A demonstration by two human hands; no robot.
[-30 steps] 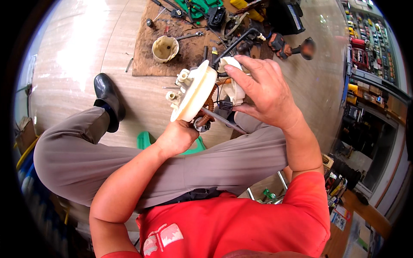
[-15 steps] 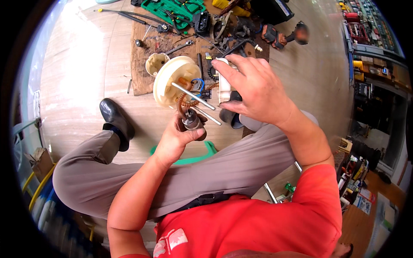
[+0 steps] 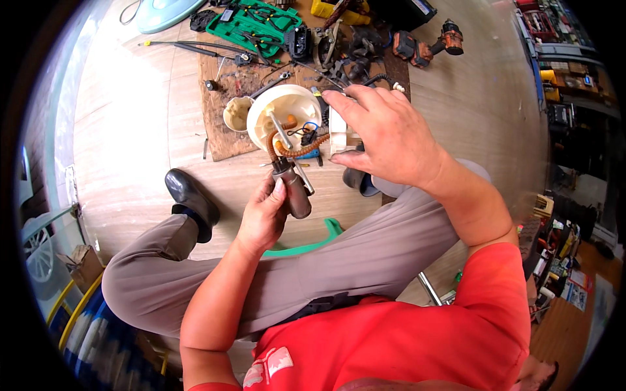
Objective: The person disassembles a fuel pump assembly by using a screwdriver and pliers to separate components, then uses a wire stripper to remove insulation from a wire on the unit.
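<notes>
My left hand (image 3: 262, 220) is closed around a dark metal cylindrical fuel pump (image 3: 297, 197). A brown corrugated hose (image 3: 308, 150) and wires run from its top to a round cream plastic flange (image 3: 259, 116), whose hollow side partly faces me. Metal rods (image 3: 283, 133) stick out from the flange toward me. My right hand (image 3: 399, 133) grips a white plastic housing (image 3: 338, 133) between thumb and fingers, just right of the flange; the fingers hide part of it.
A cream plastic cup (image 3: 237, 115) sits on a stained wooden board (image 3: 218, 140) beyond my hands. Farther off are a green tool case (image 3: 251, 23), black parts (image 3: 355, 52) and a cordless drill (image 3: 427, 49). A green curved piece (image 3: 313, 243) shows beneath my legs.
The fuel pump has swung from nearly end-on to showing its side. The flange has tilted, with its rods foreshortened. My right hand keeps its grip on the housing; the whole view has shifted slightly.
</notes>
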